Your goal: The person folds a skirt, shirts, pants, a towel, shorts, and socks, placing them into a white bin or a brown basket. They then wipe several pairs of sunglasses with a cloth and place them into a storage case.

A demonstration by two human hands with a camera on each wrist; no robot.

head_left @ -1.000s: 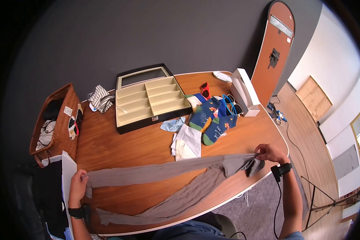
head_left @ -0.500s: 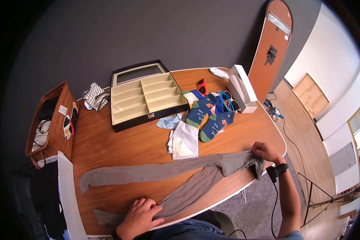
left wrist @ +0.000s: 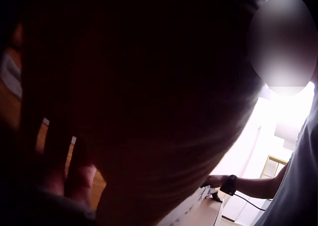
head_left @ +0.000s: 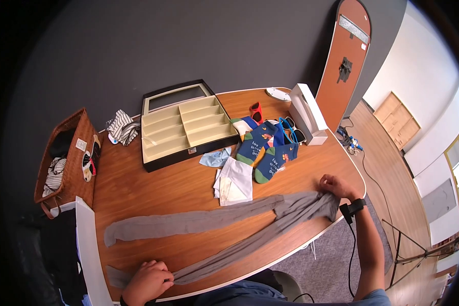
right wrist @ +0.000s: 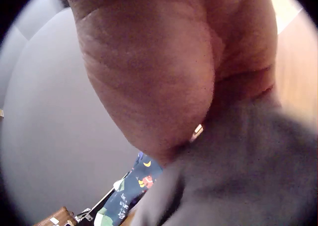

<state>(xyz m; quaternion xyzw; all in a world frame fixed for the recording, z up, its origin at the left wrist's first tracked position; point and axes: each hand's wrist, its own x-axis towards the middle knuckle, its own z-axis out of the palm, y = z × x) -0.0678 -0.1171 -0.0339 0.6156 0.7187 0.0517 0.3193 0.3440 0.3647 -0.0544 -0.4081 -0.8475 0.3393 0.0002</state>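
Note:
A pair of grey tights (head_left: 204, 222) lies stretched over the wooden table, both legs pointing left and the waist end at the right. At that waist end my right hand (head_left: 337, 186) grips the gathered fabric; in the right wrist view the grey cloth (right wrist: 243, 161) runs out from under the hand. My left hand (head_left: 149, 281) pinches the nearer leg close to its foot, whose tip sticks out beyond the hand. That leg runs in a narrow, straight line between the hands. The farther leg lies flat. In the left wrist view the curled fingers (left wrist: 82, 179) are mostly dark.
Behind the tights lie a folded white cloth (head_left: 235, 181), a light blue cloth (head_left: 215, 157), patterned socks (head_left: 275, 162) and sunglasses (head_left: 257, 113). A divided display case (head_left: 188, 127) stands open. A wicker basket (head_left: 76, 168) stands left, a white box (head_left: 309, 115) back right.
My left hand let go of the farther leg's end, came down to the nearer leg and moved left along it. The nearer leg is now straighter and narrower. My right hand stays at the waist end.

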